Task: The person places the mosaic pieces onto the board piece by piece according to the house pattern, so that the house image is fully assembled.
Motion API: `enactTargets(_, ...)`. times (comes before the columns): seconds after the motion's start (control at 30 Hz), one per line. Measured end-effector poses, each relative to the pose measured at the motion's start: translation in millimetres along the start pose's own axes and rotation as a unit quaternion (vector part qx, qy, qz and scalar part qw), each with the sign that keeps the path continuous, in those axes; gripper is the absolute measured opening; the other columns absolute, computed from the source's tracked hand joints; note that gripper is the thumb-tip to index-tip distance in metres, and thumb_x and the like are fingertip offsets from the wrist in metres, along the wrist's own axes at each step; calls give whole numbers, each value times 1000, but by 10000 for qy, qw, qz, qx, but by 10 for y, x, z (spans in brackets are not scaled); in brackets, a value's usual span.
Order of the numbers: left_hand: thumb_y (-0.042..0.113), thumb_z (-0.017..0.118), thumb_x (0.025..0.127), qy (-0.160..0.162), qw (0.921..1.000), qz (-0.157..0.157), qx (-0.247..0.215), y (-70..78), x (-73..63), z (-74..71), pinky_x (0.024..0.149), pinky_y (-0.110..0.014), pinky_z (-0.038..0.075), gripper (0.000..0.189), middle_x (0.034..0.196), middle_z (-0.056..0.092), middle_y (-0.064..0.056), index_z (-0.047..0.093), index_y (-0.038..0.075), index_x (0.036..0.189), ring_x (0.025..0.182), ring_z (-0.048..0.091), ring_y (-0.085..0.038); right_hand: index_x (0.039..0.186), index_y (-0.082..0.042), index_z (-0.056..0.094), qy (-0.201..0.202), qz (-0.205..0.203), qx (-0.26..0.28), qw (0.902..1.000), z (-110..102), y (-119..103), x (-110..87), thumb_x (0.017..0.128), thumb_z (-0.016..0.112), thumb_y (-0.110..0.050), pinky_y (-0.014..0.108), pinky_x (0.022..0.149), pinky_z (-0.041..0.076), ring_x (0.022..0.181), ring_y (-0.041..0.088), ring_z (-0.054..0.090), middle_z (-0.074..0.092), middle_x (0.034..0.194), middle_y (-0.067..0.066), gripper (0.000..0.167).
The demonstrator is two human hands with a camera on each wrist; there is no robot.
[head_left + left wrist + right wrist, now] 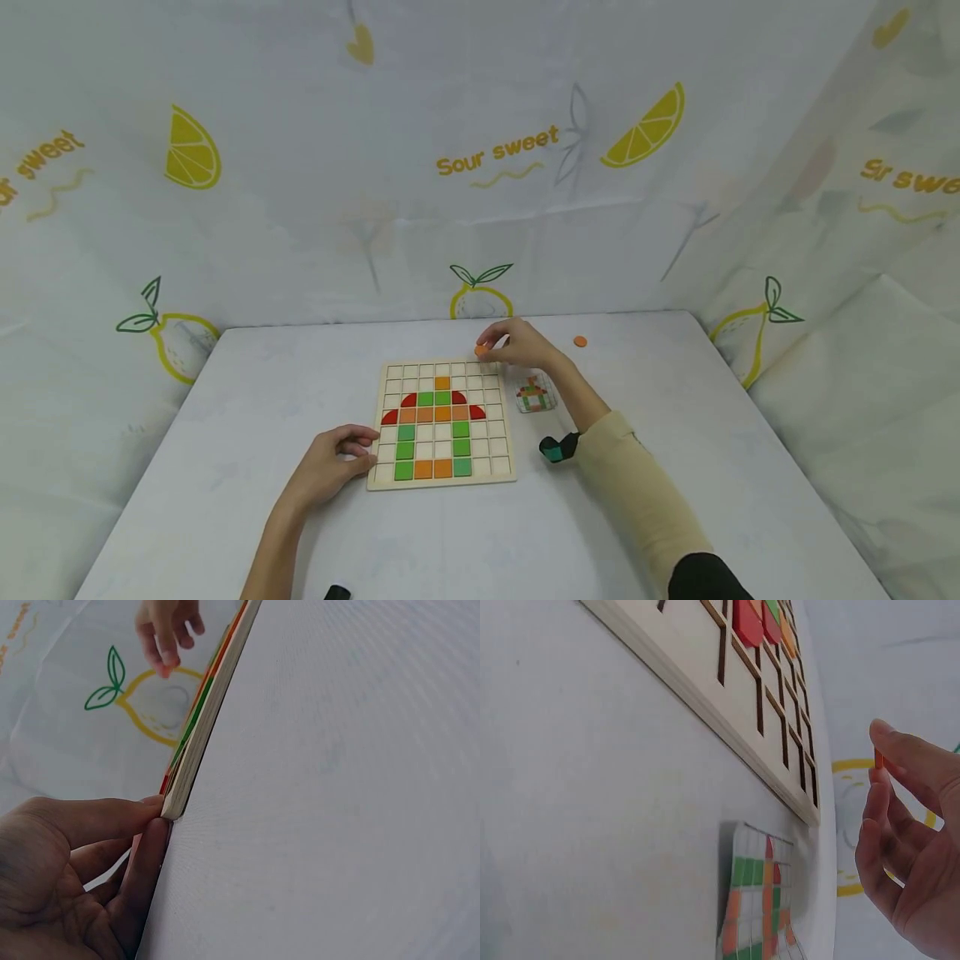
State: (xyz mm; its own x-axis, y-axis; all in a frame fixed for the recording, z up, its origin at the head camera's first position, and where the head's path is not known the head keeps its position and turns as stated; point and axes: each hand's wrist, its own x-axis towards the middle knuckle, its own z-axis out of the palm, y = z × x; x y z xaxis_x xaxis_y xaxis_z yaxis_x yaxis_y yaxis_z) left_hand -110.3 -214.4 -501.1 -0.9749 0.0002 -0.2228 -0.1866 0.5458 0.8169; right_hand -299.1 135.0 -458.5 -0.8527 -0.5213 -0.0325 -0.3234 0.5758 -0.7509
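Note:
A wooden grid board [491, 468] lies on the table, with green and orange squares and red quarter-round pieces set in its cells. My left hand [326, 467] holds the board at its left edge; in the left wrist view, thumb and finger meet at its corner. Over the board's far right corner, my right hand [522, 343] pinches a small orange round piece [481, 351]. The right wrist view shows that piece [878, 757] edge-on between thumb and fingertip. To the right of the board lies a pattern card [536, 394] printed with a similar coloured design.
Another orange round piece [580, 342] lies near the table's back edge, beyond the right hand. A black and green object [558, 447] sits beside the right sleeve. A white cloth [330, 208] with lemon prints hangs behind the table.

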Motion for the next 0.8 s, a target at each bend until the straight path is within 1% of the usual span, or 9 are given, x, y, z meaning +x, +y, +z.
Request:
enactTargets(0.07,10,83,91,6,10000,-6,6,-1,-2,-1,78,-21,51,36,109,73,-7,75,6,126,95,63,-16,115,-8,80,-137,-44,-15,9999,85,-38,49,96,84,-20,26,77,54,95,26,68,77,109,10,22)
enactTargets(0.2,9,82,91,14,10000,-29,15,1,-8,-3,79,-21,51,35,109,73,-7,75,6,125,95,63,-17,113,-8,80,-420,-95,-174,9989,232,-118,131,97,83,-20,26,80,52,91,18,66,78,104,8,21)
enactTargets(0.33,10,83,91,-11,10000,9,-11,8,-3,0,77,-21,51,36,109,73,-7,75,6,126,95,63,-16,111,-8,80,-577,-76,-373,9976,339,-196,195,96,84,-22,25,86,50,90,12,63,78,99,5,20)
enactTargets(0.47,11,84,91,-22,10000,40,-28,9,5,5,76,-22,51,37,109,73,-7,75,6,126,95,63,-16,108,-8,81,-588,-22,-443,9973,420,-248,249,96,84,-22,25,84,49,87,11,61,76,94,3,19)
enactTargets(0.57,11,84,91,-17,10000,39,-16,4,9,6,76,-22,51,37,109,73,-7,75,6,126,95,63,-16,108,-9,81,-554,-1,-567,9969,470,-283,276,97,83,-23,25,82,48,86,11,61,75,94,3,18)
enactTargets(0.7,11,84,90,-12,10000,23,-16,0,8,4,76,-22,51,37,110,73,-7,74,5,126,95,63,-16,110,-11,81,-430,83,-757,9962,524,-328,283,100,80,-25,27,84,48,89,12,61,76,97,2,17)
enactTargets(0.8,10,84,90,-16,10000,29,-24,-1,4,2,76,-22,51,38,110,73,-7,74,5,126,95,63,-16,110,-11,82,-334,184,-775,9963,551,-360,266,100,79,-23,29,87,49,92,14,62,78,100,2,16)
